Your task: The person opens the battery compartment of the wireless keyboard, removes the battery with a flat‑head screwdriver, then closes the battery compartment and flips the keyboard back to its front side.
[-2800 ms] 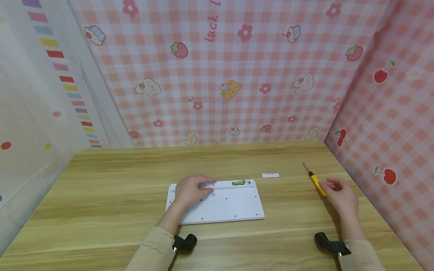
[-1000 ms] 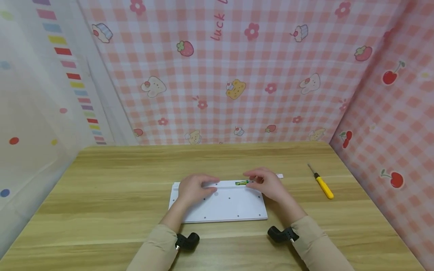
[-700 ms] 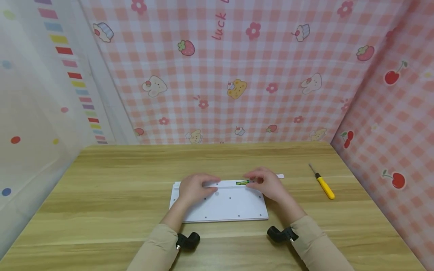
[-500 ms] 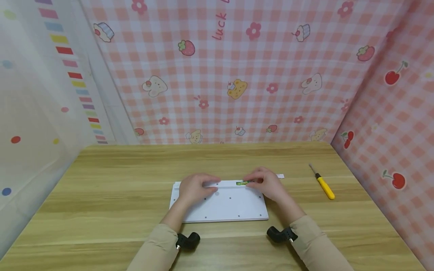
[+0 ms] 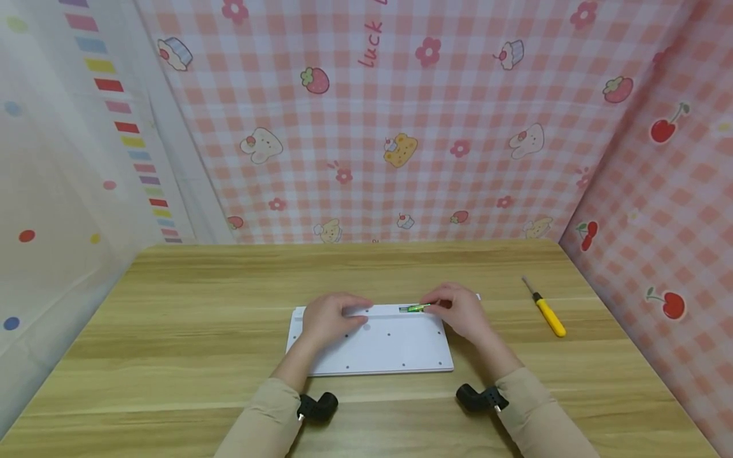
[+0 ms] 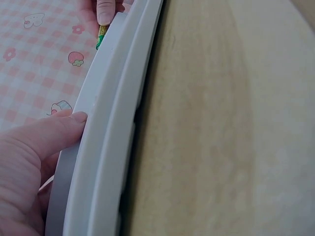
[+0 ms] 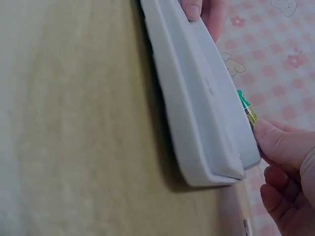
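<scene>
A white keyboard [image 5: 380,350] lies face down on the table, its screw-dotted underside up. My left hand [image 5: 329,321] holds its raised far ridge left of the middle, thumb on the near side. At the ridge's right part, my right hand [image 5: 460,313] pinches the right end of a small green battery [image 5: 415,308]. That end is tilted up out of the battery slot, while the left end is still at the slot. In the right wrist view the battery [image 7: 248,109] sticks up above the ridge beside the thumb. The fingertips behind it are partly hidden.
A yellow-handled screwdriver [image 5: 548,315] lies to the right on the wooden table [image 5: 229,280]. The small white battery cover [image 5: 480,296] is mostly hidden behind my right hand. Patterned cloth [image 5: 366,127] hangs along the back and sides.
My right hand has left the screwdriver and moved left to the battery slot. Since half a second ago it has drawn slightly right, and the battery's right end has come up. The left hand stays put.
</scene>
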`<state>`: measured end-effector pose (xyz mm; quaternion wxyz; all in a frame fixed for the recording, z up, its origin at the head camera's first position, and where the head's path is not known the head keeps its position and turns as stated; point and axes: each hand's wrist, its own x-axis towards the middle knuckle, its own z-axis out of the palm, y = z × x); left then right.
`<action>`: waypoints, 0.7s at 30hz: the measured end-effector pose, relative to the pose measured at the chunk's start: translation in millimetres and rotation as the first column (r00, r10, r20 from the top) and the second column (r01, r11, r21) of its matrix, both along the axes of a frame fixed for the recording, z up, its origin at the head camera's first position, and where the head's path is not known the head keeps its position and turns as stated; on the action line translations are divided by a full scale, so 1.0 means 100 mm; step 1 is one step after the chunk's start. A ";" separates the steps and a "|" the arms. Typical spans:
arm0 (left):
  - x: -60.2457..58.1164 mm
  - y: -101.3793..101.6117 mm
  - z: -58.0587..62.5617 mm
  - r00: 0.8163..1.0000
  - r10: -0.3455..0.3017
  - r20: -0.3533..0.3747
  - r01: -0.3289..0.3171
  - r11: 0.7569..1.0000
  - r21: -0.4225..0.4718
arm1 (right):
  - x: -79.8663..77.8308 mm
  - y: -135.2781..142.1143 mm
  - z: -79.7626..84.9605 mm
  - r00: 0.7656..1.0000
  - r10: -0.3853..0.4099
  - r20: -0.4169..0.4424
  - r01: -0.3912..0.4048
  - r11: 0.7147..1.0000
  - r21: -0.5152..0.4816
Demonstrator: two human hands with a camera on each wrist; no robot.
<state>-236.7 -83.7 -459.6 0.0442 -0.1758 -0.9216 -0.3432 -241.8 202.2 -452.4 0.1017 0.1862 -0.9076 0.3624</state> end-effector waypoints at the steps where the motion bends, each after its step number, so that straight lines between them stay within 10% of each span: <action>1: 0.00 0.00 0.00 1.000 0.001 0.000 -0.001 1.000 0.001 | 0.00 0.01 0.01 1.000 -0.002 -0.005 0.002 1.000 0.013; 21: -0.02 0.00 0.00 1.000 -0.003 -0.004 0.003 1.000 -0.016 | -0.41 -0.23 0.13 0.932 -0.128 0.338 0.148 0.988 -0.033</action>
